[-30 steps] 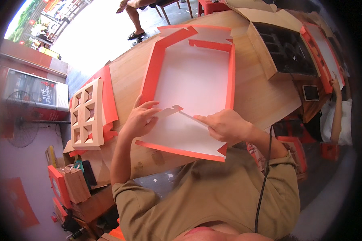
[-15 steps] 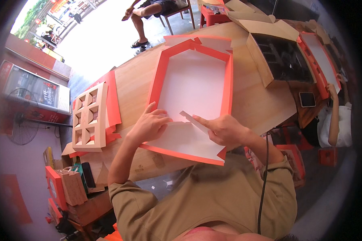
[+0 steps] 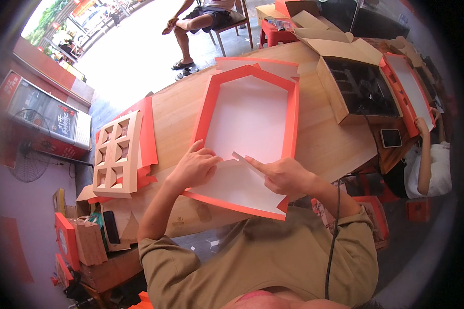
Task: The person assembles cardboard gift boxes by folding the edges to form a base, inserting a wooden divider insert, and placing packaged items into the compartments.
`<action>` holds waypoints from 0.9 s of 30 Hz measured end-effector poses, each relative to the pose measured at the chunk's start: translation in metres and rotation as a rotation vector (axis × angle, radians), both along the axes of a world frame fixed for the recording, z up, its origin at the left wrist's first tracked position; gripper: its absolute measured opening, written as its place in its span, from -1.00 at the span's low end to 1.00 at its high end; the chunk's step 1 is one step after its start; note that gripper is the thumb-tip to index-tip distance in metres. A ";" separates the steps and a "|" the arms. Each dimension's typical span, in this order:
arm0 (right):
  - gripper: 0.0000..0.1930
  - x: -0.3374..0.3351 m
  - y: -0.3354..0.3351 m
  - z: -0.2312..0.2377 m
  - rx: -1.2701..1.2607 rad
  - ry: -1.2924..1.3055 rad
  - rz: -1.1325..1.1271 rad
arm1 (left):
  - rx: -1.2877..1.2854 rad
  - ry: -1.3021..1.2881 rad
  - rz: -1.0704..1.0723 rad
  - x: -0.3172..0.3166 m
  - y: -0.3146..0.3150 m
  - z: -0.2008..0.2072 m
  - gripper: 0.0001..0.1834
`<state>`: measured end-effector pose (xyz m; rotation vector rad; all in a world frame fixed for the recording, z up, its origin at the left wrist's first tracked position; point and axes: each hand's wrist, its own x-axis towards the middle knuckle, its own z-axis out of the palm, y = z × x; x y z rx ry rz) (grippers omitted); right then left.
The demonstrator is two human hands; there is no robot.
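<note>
An orange-red cardboard box (image 3: 292,118) with a white inside lies on the table, its far walls standing up and its near part folded out toward me. My left hand (image 3: 197,166) is closed over its left wall, index finger along the edge and the other fingers curled inward. On the right side, my right hand (image 3: 286,176) has its index finger stretched along a narrow white flap (image 3: 246,160) and its other fingers curled at the right wall. What the right thumb touches is hidden.
A tan divider tray (image 3: 119,154) lies on red card at the left. An open brown carton (image 3: 337,87) and a phone (image 3: 391,137) sit at the right. A co-worker's hand (image 3: 424,125) is on another red box (image 3: 404,95). Beyond the wooden table (image 3: 175,103), a person sits on a chair.
The whole view has shifted slightly, so the table sits lower in the picture. Both my hands keep nearly the same places on the box.
</note>
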<state>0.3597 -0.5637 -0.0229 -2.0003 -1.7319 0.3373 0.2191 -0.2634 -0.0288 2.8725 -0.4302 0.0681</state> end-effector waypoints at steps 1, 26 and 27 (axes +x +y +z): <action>-0.18 0.000 0.001 0.001 -0.025 -0.008 0.002 | 0.000 0.001 -0.003 0.000 0.000 0.000 -0.74; -0.28 0.015 -0.022 0.011 -0.211 -0.006 0.305 | -0.255 -0.336 0.232 0.056 0.037 0.006 -0.62; -0.27 0.017 -0.025 0.009 -0.214 -0.042 0.338 | -0.230 -0.339 0.224 0.066 0.039 0.005 -0.61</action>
